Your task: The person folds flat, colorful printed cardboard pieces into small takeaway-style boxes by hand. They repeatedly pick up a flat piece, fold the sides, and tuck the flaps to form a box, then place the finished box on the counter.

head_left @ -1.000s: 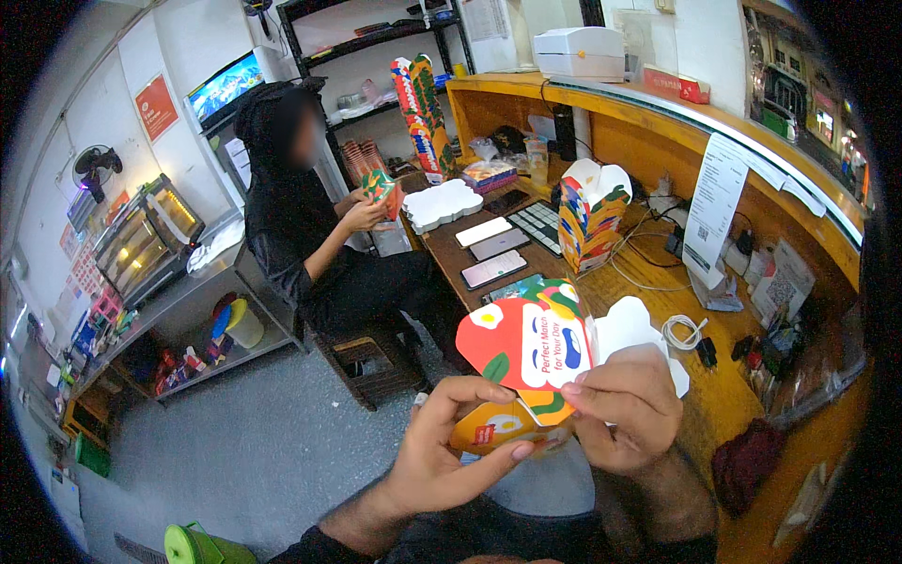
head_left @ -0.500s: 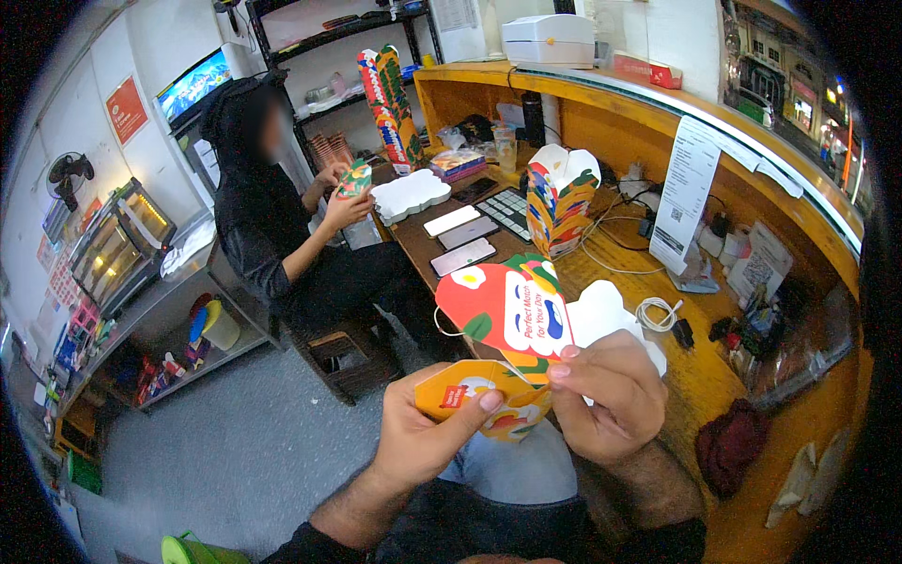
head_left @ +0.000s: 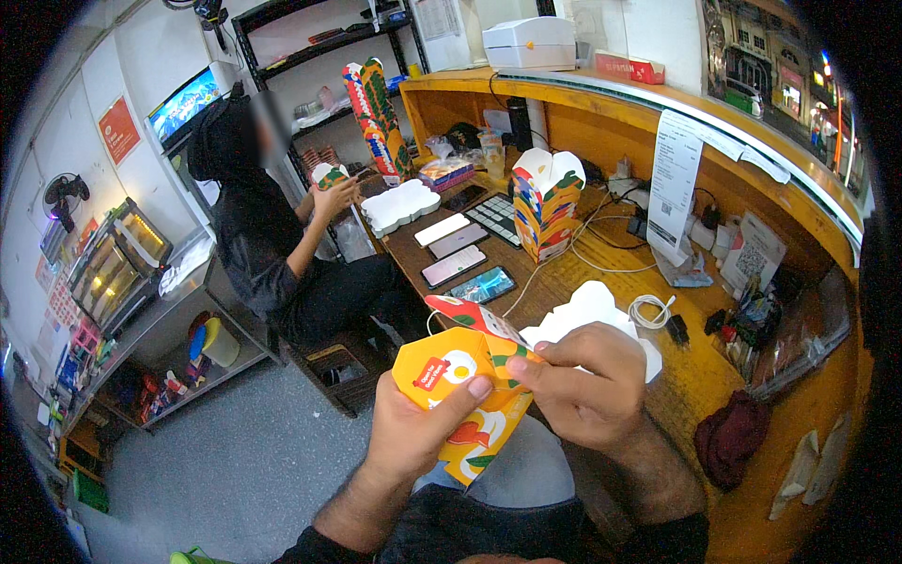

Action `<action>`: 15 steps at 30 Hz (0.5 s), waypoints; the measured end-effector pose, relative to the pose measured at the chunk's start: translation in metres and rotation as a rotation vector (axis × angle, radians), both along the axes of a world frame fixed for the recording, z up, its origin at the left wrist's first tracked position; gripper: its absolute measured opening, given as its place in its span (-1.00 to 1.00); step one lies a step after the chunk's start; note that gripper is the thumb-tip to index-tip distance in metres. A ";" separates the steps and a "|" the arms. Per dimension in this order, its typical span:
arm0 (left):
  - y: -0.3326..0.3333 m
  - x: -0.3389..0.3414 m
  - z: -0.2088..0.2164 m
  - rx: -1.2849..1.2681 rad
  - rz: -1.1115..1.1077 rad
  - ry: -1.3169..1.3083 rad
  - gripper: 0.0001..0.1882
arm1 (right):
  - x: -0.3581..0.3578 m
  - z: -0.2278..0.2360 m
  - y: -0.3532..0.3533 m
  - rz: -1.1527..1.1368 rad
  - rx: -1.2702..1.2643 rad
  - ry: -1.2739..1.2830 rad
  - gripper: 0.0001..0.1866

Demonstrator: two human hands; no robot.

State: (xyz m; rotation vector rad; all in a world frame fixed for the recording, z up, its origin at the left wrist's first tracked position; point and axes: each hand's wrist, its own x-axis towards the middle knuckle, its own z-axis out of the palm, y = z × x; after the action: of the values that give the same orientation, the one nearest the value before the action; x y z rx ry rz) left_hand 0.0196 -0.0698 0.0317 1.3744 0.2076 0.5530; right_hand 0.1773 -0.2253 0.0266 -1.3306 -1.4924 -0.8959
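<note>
Over my lap I hold a colourful cardboard takeaway carton (head_left: 479, 434), partly folded, its yellow panel with an egg print facing up. My left hand (head_left: 418, 423) grips its left side, thumb lying across the panel. The fingers of my right hand (head_left: 592, 381) are pinched on the carton's right edge, by a red flap (head_left: 477, 315) that tilts away from me. Just beyond my right hand, white flat carton blanks (head_left: 601, 310) lie on the brown desk (head_left: 536, 287). Farther back on the desk stands a stack of nested folded cartons (head_left: 548, 211).
Several phones (head_left: 454, 266) lie beside a keyboard (head_left: 495, 218). At the left a seated co-worker (head_left: 258, 211) holds another carton (head_left: 329, 176), near more white blanks (head_left: 401, 205) and a tall carton stack (head_left: 376, 122). Cables (head_left: 648, 307) and a maroon cloth (head_left: 733, 440) are at the right.
The carton has turned in my hands: its yellow panel now faces up more, and the red flap has tipped down and away. A phone behind it has come into view.
</note>
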 end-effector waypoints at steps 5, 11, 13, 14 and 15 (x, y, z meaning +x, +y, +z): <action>0.003 0.000 -0.007 -0.219 -0.136 -0.049 -0.59 | -0.006 -0.006 0.001 0.004 -0.046 -0.012 -0.62; 0.003 -0.003 -0.010 -0.230 -0.193 -0.077 -0.58 | -0.014 -0.011 0.004 0.012 -0.040 0.071 -0.63; 0.006 -0.003 -0.015 -0.240 -0.216 -0.073 -0.58 | -0.013 -0.015 0.006 0.003 -0.031 0.070 -0.65; 0.006 -0.003 -0.016 -0.242 -0.211 -0.070 -0.58 | -0.011 -0.018 0.007 0.003 -0.028 0.059 -0.66; 0.006 -0.002 -0.017 -0.243 -0.206 -0.067 -0.57 | -0.011 -0.019 0.007 0.003 -0.025 0.047 -0.68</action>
State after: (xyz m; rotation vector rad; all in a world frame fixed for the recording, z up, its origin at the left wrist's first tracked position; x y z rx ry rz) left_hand 0.0172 -0.0634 0.0144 1.1238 0.0746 0.3871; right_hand 0.1665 -0.2185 0.0076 -1.3579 -1.4732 -0.8407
